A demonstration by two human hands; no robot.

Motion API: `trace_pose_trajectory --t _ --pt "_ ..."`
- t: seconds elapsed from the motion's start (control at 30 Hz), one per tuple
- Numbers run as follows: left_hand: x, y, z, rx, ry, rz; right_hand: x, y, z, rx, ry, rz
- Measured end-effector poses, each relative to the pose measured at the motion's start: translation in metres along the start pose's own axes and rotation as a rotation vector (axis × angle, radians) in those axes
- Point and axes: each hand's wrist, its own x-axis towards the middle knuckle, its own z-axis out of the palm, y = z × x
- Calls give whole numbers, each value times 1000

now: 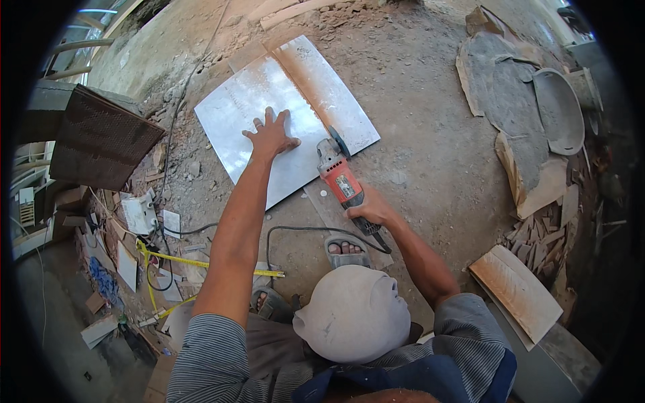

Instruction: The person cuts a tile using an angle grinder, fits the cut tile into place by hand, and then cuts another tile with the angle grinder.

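Observation:
A large white tile (232,131) lies on the dirt floor, with a reddish-brown dust streak along one line across it. My left hand (271,136) rests on its glossy face, fingers spread. In my right hand (375,205) is a red and black angle grinder (344,186), gripped round its rear handle. The grinder's disc (339,141) stands at the tile's near edge, in line with the dust streak. How deep it sits in the tile is hard to see. A black cord (289,228) trails from the grinder's back end toward the left.
A sandalled foot (347,250) is close below the grinder. Left are a yellow tape measure (208,260), a white electrical box (140,213) and brown tiles (104,138). Right are a grey basin (560,111), grey powder (500,87), broken tile pieces (537,235) and a dusty tile (517,295).

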Motion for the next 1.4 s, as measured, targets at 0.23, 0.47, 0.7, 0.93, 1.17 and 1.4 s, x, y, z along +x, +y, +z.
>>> trace_pose_trajectory --t 0.23,0.47,0.7,0.93,1.17,1.4 --pt "-1 1 -2 -4 -2 -1 13 -4 2 26 5 -17" --pt "-1 1 -1 -11 -11 -11 0 4 2 6 19 19" --pt "-1 1 -2 -13 -7 -9 11 3 4 6 16 6" --pt "0 0 0 -25 1 -7 0 5 3 1 6 6" --pt "-2 2 -2 -29 -3 -7 5 9 6 21 31 -18" --pt "-1 1 -1 -35 -8 -10 -3 9 4 14 19 -40"
